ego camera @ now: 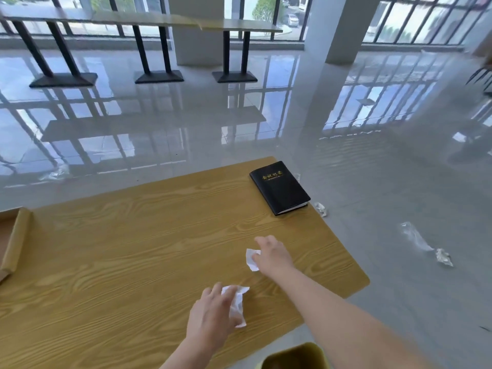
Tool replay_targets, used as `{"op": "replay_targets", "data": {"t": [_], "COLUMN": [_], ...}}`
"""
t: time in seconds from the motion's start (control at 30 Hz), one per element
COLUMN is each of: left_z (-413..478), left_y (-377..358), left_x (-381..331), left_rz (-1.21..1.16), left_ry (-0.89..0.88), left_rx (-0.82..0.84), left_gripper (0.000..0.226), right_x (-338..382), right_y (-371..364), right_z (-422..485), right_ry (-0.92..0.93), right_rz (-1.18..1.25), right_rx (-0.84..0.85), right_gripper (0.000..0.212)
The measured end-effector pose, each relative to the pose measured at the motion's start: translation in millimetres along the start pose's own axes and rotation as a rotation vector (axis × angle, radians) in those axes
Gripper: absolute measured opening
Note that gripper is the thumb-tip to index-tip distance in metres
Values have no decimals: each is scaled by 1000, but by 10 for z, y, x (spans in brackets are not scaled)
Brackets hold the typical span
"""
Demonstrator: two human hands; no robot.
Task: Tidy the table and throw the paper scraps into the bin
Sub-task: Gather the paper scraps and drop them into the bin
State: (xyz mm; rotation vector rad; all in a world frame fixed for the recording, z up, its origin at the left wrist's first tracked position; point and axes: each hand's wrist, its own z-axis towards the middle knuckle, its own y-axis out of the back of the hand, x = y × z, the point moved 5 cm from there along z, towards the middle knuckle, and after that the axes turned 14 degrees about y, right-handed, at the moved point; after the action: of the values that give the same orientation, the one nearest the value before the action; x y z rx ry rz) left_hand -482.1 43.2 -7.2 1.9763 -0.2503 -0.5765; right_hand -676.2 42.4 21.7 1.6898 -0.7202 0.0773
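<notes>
L fingers grip crumpled scrap; R fingers touch slip

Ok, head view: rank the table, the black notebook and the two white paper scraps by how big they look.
1. table.
2. black notebook.
3/4. Unranked: the near scrap looks bigger than the far scrap, but it is closer to the camera, and the left hand and right hand partly cover them.

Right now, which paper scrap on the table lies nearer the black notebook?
The smaller scrap at the right hand; the crumpled scrap gripped by the left hand lies nearer the bin.
</notes>
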Motion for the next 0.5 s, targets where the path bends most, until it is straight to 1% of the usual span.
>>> {"op": "replay_targets", "data": {"t": [0.07,0.13,0.27,0.3,0.33,0.37,0.43,0.5], "left_z": [54,115,161,141,121,108,100,121], "left_y": [-27,-53,-76,-50,-42,-37,-25,-32], "left_x": [-6,2,26,8,-12,-15,-4,49], "left_rz": [21,94,231,229,224,242,237,213], "left_ry": [-21,-40,-63,-100,-146,-172,-207,-176], "left_rx": [3,-5,-27,-75,-73,-58,-104,-114], "left_gripper": [64,61,42,37,33,35,47,46], "right_x": [44,75,89,85,71,52,12,-38], "right_y": [-72,-150,-233,-246,-261,-274,-283,-299], "right_z": [74,120,155,150,141,129,93,47], "right_ry": [26,47,70,77,83,83,67,53], "right_rz": [-39,-83,-171,-198,-220,-231,-223,-207], "right_rx": [54,96,91,95,99,94,55,29], "right_gripper": [57,58,45,45,46,46,44,42]}}
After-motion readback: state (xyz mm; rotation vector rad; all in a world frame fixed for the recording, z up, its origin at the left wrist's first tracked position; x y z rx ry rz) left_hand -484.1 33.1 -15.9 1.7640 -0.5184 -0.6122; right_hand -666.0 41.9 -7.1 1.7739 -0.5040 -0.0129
